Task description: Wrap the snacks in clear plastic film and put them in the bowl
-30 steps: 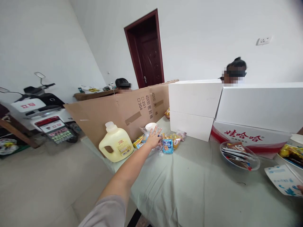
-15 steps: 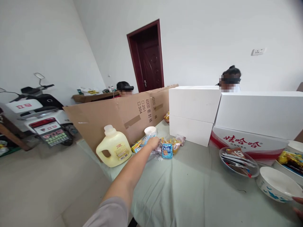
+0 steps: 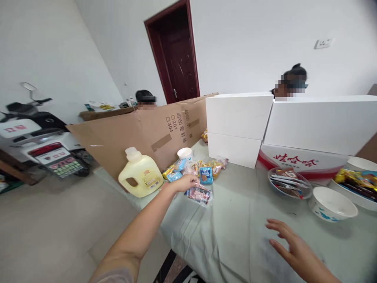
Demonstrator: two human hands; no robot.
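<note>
My left hand [image 3: 186, 182] is closed on the edge of a clear plastic packet [image 3: 200, 194] with dark red and blue contents. Just behind it lies a pile of wrapped snacks, with a blue snack packet [image 3: 205, 175] in front and yellow ones [image 3: 216, 169] to its right. A white paper cup [image 3: 184, 153] stands behind the pile. My right hand [image 3: 287, 239] is over the cloth at the right, fingers apart, holding nothing. Nearest to it are a white bowl with blue leaves [image 3: 332, 204] and a clear bowl [image 3: 290, 192] of flat packets.
A pale yellow jug [image 3: 141, 173] stands left of the snacks, before an upright cardboard sheet [image 3: 126, 137]. White boxes [image 3: 235, 129] and a red-and-white carton [image 3: 306, 163] line the back. A plate of yellow packets [image 3: 357, 196] is far right. Two people sit behind the barrier.
My left hand has drawn back from the pile toward me, bringing out the clear packet. My right hand has come in from the right edge over the cloth. The view has tilted down.
</note>
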